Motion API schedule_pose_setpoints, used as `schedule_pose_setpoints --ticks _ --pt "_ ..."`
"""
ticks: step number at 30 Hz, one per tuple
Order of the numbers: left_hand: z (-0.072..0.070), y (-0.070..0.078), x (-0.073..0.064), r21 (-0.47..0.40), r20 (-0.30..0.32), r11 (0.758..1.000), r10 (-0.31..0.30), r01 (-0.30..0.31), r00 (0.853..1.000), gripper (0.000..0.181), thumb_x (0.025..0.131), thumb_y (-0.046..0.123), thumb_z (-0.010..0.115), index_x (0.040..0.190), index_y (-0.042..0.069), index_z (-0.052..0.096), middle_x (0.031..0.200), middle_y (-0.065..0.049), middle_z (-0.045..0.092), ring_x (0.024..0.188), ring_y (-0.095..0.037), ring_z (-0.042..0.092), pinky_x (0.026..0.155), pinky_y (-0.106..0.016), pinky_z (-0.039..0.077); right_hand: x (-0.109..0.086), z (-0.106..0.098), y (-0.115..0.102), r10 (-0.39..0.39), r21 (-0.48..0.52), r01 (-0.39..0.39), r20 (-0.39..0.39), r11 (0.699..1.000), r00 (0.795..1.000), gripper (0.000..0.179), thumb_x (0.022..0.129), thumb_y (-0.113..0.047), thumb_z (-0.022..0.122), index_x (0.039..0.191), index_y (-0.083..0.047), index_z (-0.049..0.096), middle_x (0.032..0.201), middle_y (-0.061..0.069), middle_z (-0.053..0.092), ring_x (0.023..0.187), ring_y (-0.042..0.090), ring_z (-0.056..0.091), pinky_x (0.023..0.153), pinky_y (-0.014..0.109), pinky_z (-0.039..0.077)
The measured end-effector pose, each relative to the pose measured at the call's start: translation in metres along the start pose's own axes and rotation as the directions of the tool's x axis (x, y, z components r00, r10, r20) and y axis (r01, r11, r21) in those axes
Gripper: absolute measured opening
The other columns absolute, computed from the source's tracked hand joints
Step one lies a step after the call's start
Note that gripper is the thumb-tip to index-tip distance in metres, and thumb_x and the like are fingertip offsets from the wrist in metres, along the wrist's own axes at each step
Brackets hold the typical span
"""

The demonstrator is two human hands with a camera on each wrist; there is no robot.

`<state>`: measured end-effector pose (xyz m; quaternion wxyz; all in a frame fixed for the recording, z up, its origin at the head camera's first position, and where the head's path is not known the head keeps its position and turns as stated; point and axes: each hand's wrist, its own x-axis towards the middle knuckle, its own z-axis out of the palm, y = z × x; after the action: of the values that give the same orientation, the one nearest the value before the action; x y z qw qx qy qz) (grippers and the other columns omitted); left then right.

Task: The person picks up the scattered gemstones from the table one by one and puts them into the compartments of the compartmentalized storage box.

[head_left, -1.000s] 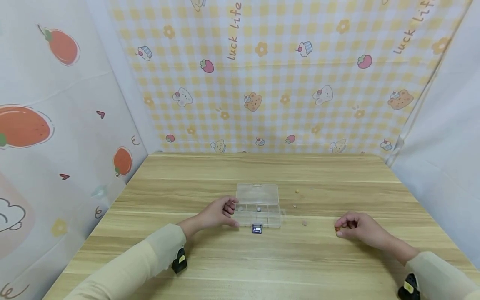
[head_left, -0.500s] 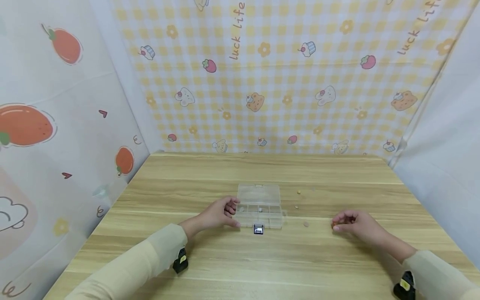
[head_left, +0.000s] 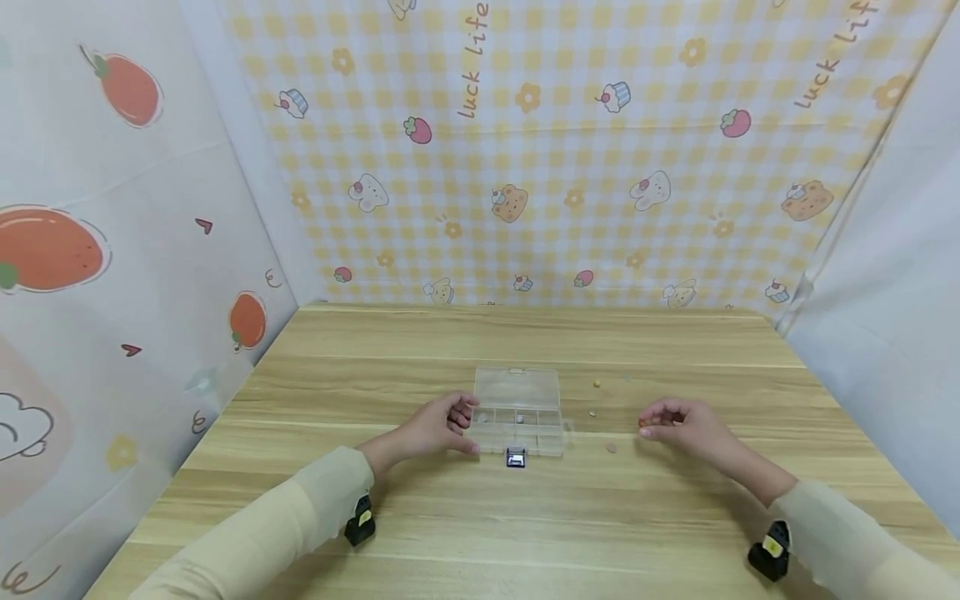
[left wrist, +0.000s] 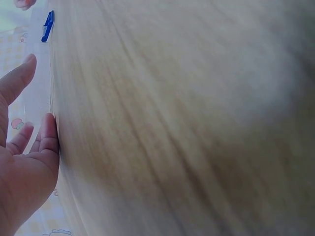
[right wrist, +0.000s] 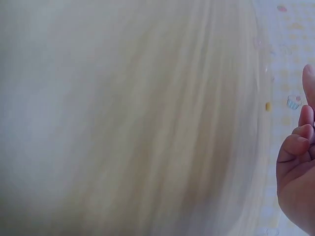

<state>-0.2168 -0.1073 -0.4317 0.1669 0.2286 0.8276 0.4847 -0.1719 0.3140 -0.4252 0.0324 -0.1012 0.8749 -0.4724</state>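
Observation:
A clear compartment box (head_left: 551,442) lies on the table with its lid (head_left: 516,388) folded back and a dark blue latch (head_left: 515,457) at the front. Small pale pieces, like a pebble (head_left: 520,419), sit in two back compartments. My left hand (head_left: 437,427) holds the box's left end, thumb at the front corner and index finger near the hinge. To the right of the box, my right hand (head_left: 692,427) pinches a small orange-brown piece (head_left: 642,423) just above the table; its kind cannot be made out. In the right wrist view the fingers hide that piece.
Between box and right hand lie a pinkish flat piece (head_left: 612,448), a small pale piece (head_left: 592,414) and a yellow bead-like piece (head_left: 597,384). A tiny pale speck (head_left: 628,379) is farther back. Patterned cloth (head_left: 525,167) hangs behind the wooden table (head_left: 480,533).
My right hand has moved left and farther back, toward the box, carrying the orange-brown piece. The left hand and the box stay where they were.

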Motion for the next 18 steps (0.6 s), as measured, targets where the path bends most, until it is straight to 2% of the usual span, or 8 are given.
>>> schedule_pose_setpoints --ticks 18 --pt "-0.001 0.0 -0.001 0.001 -0.002 1.0 -0.003 0.003 1.0 0.07 0.072 0.008 0.087 0.13 -0.002 0.05 0.106 -0.009 0.053 0.093 -0.02 0.052 0.081 -0.029 0.05 0.036 0.043 -0.03 -0.055 0.116 0.05 0.038 0.992 0.998 0.024 0.081 -0.014 0.08 0.099 -0.003 0.07 0.092 0.007 0.067 0.082 0.02 0.059 0.067 0.026 0.052"
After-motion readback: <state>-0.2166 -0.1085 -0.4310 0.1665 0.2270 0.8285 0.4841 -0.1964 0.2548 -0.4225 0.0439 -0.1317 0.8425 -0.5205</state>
